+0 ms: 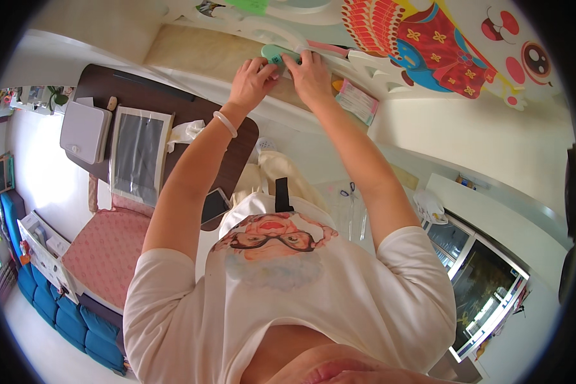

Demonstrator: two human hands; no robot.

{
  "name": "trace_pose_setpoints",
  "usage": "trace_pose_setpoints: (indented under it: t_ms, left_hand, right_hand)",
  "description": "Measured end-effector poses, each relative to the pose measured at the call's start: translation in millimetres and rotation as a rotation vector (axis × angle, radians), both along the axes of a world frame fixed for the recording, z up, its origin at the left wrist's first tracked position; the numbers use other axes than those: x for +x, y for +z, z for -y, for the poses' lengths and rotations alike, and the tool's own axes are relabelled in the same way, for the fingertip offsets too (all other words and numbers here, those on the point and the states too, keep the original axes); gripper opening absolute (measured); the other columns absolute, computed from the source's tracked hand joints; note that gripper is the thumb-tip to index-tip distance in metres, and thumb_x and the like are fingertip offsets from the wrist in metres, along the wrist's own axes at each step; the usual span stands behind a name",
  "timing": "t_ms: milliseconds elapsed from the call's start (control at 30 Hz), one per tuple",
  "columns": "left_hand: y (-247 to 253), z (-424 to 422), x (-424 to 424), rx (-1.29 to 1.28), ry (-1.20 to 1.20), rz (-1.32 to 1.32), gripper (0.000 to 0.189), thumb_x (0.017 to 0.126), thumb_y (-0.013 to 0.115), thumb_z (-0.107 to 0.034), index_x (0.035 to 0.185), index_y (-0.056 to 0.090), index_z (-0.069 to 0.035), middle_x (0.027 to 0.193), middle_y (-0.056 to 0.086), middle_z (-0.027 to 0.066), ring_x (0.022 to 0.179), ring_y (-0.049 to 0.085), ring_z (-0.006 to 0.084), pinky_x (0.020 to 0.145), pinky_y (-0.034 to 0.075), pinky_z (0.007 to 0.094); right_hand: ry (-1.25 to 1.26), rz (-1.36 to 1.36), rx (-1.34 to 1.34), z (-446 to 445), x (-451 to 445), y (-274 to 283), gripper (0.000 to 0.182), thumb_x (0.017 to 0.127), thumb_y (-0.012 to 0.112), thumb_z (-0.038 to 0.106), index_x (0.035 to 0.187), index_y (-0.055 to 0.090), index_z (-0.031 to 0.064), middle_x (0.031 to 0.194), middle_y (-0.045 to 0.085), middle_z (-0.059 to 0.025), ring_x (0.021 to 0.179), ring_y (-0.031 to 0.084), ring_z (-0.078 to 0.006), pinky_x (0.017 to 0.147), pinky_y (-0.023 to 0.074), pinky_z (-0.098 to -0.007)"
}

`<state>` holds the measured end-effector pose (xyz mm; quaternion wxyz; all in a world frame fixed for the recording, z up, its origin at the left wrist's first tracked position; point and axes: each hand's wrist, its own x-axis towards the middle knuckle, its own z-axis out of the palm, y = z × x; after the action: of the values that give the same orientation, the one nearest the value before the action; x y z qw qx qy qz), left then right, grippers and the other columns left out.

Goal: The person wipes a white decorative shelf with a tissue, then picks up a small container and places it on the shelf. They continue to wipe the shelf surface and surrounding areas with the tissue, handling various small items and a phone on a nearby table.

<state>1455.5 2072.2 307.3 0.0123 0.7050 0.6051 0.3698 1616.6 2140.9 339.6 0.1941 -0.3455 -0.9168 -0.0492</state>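
Note:
Both my arms reach forward to a narrow ledge (197, 50) below a decorated wall. A mint-green rounded object (271, 50) with a small dark mark lies at my fingertips; I cannot tell just what it is. My right hand (312, 74) grips its right part, with the index finger or thumb laid over it. Bent close together, the fingers of my left hand (253, 80) meet its near left side. Between the hands something small and pale is partly hidden. To the right of my right hand, a pink-and-white printed packet (357, 102) lies on the ledge.
A dark brown table (211, 120) at left bears a framed dark panel (139, 149), a grey-white box (84, 130), crumpled tissue (187, 134) and a phone (216, 205). A pink-covered chair (108, 249) stands beside it. Scissors (348, 190) lie near my right arm. A cartoon cutout (441, 48) overhangs the ledge.

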Motion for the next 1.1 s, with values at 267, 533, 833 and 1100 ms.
trace_pose_setpoints:
  t_ms: [267, 533, 833, 1100]
  left_hand:
    - [15, -9, -14, -0.194, -0.126, 0.006, 0.022, 0.073, 0.066, -0.011, 0.095, 0.061, -0.012, 0.098, 0.056, 0.0068, 0.081, 0.058, 0.0295, 0.068, 0.049, 0.0387]
    - [3, -26, -38, -0.306, -0.005, 0.539, 0.014, 0.08, 0.062, -0.011, 0.094, 0.062, -0.008, 0.08, 0.06, 0.0047, 0.066, 0.059, 0.0204, 0.06, 0.049, 0.0292]
    - [-7, -19, -80, -0.332, -0.255, 2.135, 0.019, 0.087, 0.058, -0.015, 0.104, 0.054, -0.007, 0.094, 0.06, 0.008, 0.08, 0.058, 0.0166, 0.065, 0.051, 0.0268]
    - [8, -14, -59, -0.289, -0.281, 2.367, 0.017, 0.091, 0.053, -0.022, 0.091, 0.053, -0.005, 0.09, 0.055, 0.0099, 0.086, 0.056, 0.0227, 0.071, 0.049, 0.031]
  right_hand:
    - [0.154, -0.052, -0.04, -12, -19, -11, 0.027, 0.076, 0.056, 0.009, 0.103, 0.058, 0.0138, 0.093, 0.049, -0.0122, 0.089, 0.055, -0.0297, 0.069, 0.05, -0.0382]
    - [0.131, -0.135, -0.219, -18, -4, -11, 0.022, 0.076, 0.058, 0.009, 0.098, 0.057, 0.0105, 0.093, 0.052, -0.0125, 0.084, 0.059, -0.03, 0.066, 0.0507, -0.0409]
    - [0.004, -0.71, -0.763, -11, -30, 0, 0.012, 0.077, 0.06, 0.006, 0.088, 0.059, 0.0023, 0.076, 0.063, -0.0103, 0.063, 0.063, -0.0217, 0.058, 0.0513, -0.0332]
    - [0.059, -0.798, -0.849, -2, -87, 16, 0.012, 0.079, 0.058, 0.007, 0.086, 0.063, -0.0007, 0.075, 0.064, -0.012, 0.058, 0.064, -0.0205, 0.054, 0.0513, -0.0307]
